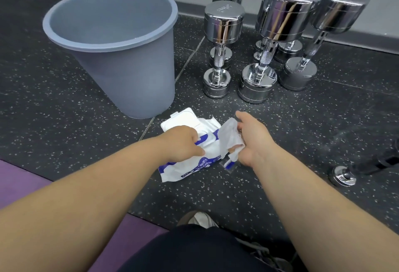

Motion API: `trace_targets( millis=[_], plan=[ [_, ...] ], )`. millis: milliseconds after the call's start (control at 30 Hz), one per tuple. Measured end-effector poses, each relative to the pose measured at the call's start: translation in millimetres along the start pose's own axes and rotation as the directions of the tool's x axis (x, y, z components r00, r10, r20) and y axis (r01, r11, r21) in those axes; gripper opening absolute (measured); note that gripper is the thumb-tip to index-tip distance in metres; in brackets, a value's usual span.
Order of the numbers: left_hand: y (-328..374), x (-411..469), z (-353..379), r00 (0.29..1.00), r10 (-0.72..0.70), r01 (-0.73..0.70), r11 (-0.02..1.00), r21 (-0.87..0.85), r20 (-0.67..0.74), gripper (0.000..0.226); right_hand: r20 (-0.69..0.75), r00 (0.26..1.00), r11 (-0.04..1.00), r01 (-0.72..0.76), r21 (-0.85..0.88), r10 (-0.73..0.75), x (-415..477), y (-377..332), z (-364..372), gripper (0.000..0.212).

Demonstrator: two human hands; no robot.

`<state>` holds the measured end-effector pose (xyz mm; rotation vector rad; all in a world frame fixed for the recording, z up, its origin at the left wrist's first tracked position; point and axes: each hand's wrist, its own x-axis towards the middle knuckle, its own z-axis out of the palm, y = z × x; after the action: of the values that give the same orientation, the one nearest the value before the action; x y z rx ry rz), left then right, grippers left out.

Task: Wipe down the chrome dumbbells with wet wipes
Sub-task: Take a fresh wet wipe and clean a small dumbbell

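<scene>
A white and blue pack of wet wipes [190, 163] lies on the dark speckled floor with its lid flipped open. My left hand [183, 140] presses down on the pack, fingers curled over it. My right hand [250, 140] pinches a white wet wipe [228, 135] that sticks up out of the pack's opening. Several chrome dumbbells stand on end by the wall: a small one [222, 32], a large one [280, 12] and another [336, 10] to its right, with more behind them.
A grey plastic bin [121, 77] stands left of the dumbbells, just behind the pack. A purple mat [21, 185] covers the floor at the lower left. One dark-handled dumbbell [354, 172] lies on the right. My knee and shoe are at the bottom.
</scene>
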<state>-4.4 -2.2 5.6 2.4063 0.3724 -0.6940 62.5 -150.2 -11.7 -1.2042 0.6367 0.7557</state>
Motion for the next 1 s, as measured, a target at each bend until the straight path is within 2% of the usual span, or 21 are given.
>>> trace_targets(
  millis=[33,67,133,200,267,300,333,367,400,433,467,500,533,567,633,667,700,767,800,867,1000],
  plan=[
    [1,0,0,1.0,0.001,-0.001,1.0,0.008,0.002,0.029,0.018,1.0,1.0,0.01,-0.008,-0.01,1,1,-2,0.049],
    [0,-1,-1,1.0,0.002,-0.002,1.0,0.031,0.001,0.03,0.028,0.999,1.0,0.021,-0.015,-0.021,-1,0,-3,0.048],
    [-1,0,-4,0.999,0.005,-0.001,0.995,0.097,-0.034,0.036,-0.041,0.994,0.98,0.096,-0.172,-0.104,0,-3,-11,0.036],
    [-1,-2,-6,0.995,0.008,0.014,0.977,0.215,-0.102,0.044,-0.116,0.957,0.88,0.194,-0.433,-0.268,8,-7,-22,0.028],
    [3,-3,-2,0.985,0.002,0.051,0.95,0.308,-0.171,0.049,-0.147,0.915,0.752,0.209,-0.625,-0.377,3,-13,-27,0.02],
    [5,-4,-1,0.98,-0.007,0.076,0.938,0.339,-0.2,0.05,-0.106,0.91,0.574,0.159,-0.803,-0.4,-3,-14,-25,0.013],
    [8,-4,1,0.974,-0.011,0.101,0.915,0.391,-0.227,0.05,-0.012,0.913,0.234,0.092,-0.968,-0.407,-7,-9,-27,0.011],
    [9,-3,3,0.967,-0.002,0.123,0.881,0.457,-0.256,0.049,0.061,0.918,-0.01,0.062,-0.998,-0.391,-8,-6,-32,0.015],
    [9,-2,4,0.96,0.007,0.144,0.848,0.51,-0.281,0.046,0.118,0.921,-0.114,0.081,-0.99,-0.372,-5,-9,-36,0.019],
    [9,-1,5,0.953,0.006,0.167,0.824,0.541,-0.302,0.042,0.137,0.93,-0.133,0.096,-0.986,-0.341,-10,-12,-37,0.021],
    [10,-1,5,0.947,-0.013,0.196,0.814,0.547,-0.32,0.039,0.094,0.935,-0.053,0.08,-0.995,-0.342,-15,-13,-36,0.018],
    [11,-2,5,0.94,-0.038,0.226,0.815,0.533,-0.339,0.039,0.045,0.953,0.159,0.097,-0.983,-0.3,-20,-15,-35,0.017],
    [11,-4,4,0.931,-0.05,0.245,0.821,0.515,-0.362,0.042,0.009,0.972,0.44,0.116,-0.891,-0.237,-21,-19,-35,0.021],
    [13,-6,4,0.92,-0.035,0.243,0.831,0.5,-0.39,0.043,0.047,0.973,0.589,0.174,-0.789,-0.225,-22,-18,-41,0.025],
    [19,-12,7,0.879,0.116,0.144,0.86,0.489,-0.463,0.036,0.023,0.981,0.669,0.15,-0.728,-0.195,-28,-23,-50,0.027],
    [24,-14,10,0.842,0.261,0.021,0.859,0.512,-0.473,0.028,-0.008,0.983,0.678,0.122,-0.724,-0.186,-29,-25,-54,0.025],
    [30,-15,16,0.8,0.414,-0.125,0.823,0.555,-0.434,0.022,-0.031,0.981,0.687,0.112,-0.718,-0.193,-31,-26,-55,0.022],
    [44,-14,30,0.753,0.617,-0.358,0.674,0.646,-0.226,0.023,-0.062,0.969,0.718,0.135,-0.682,-0.241,-30,-29,-58,0.02],
    [49,-8,37,0.756,0.644,-0.407,0.601,0.688,-0.115,0.025,-0.077,0.962,0.738,0.148,-0.658,-0.262,-26,-30,-60,0.019],
    [56,8,47,0.789,0.615,-0.4,0.497,0.77,0.013,0.026,-0.075,0.963,0.774,0.162,-0.612,-0.26,-24,-32,-64,0.016],
    [65,33,53,0.872,0.488,-0.275,0.427,0.862,0.036,0.019,-0.094,0.96,0.824,0.174,-0.539,-0.264,-17,-36,-68,0.021]
  ],
)
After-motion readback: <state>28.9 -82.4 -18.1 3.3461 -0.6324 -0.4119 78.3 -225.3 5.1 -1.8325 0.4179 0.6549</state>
